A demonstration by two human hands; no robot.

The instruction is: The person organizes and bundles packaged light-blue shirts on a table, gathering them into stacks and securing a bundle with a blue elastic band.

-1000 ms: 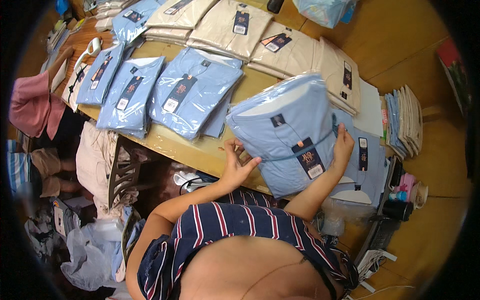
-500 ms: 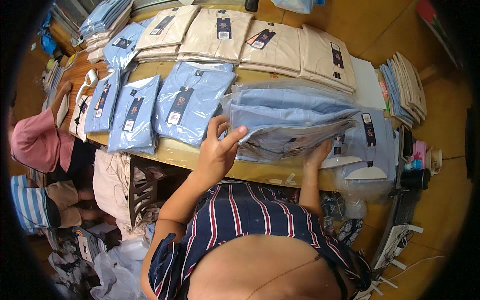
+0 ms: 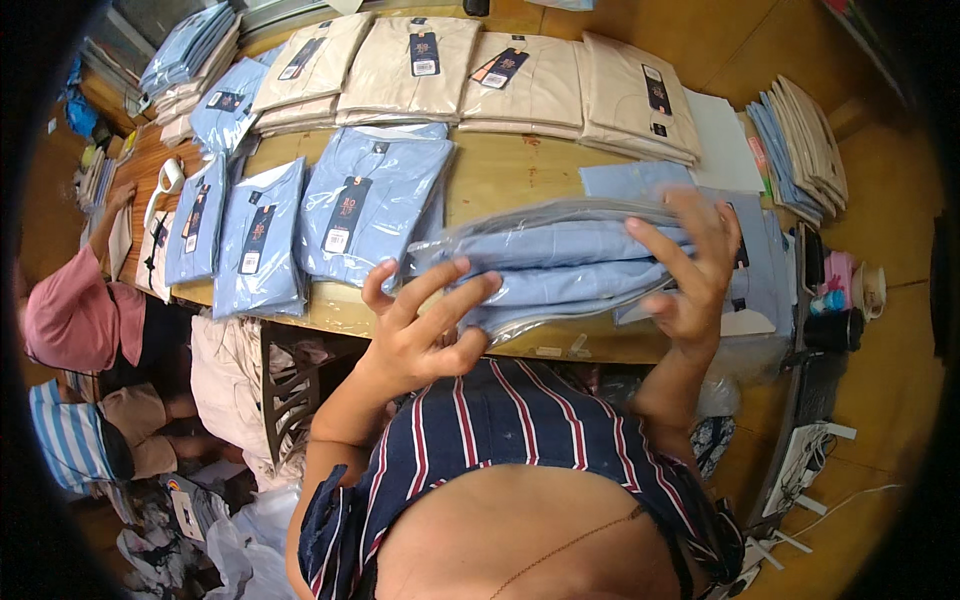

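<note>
Between my hands, above the table's front edge, is a bagged blue shirt [image 3: 570, 262], folded in clear plastic. Thick layers show along its edge; I cannot tell whether it is one garment or two. My left hand [image 3: 425, 325] grips its left end, fingers curled over the plastic. At the opposite end my right hand [image 3: 692, 275] holds it between thumb and fingers, the upper fingertips smeared by motion. To the left lies another bagged blue shirt [image 3: 400, 205] with a dark tag. Behind my right hand are flat blue garments [image 3: 768, 260], partly covered.
Bagged cream shirts [image 3: 520, 105] line the far side of the yellowish table [image 3: 490, 180]. More blue and cream stacks stand at the far left [image 3: 190, 50] and right [image 3: 805, 140]. Someone in a pink top [image 3: 85, 310] is at the left, near a tape dispenser [image 3: 165, 185].
The bagged shirt has turned more edge-on and come lower and left. My right hand has risen from beneath its right side to its right end. A blue piece behind it is now uncovered.
</note>
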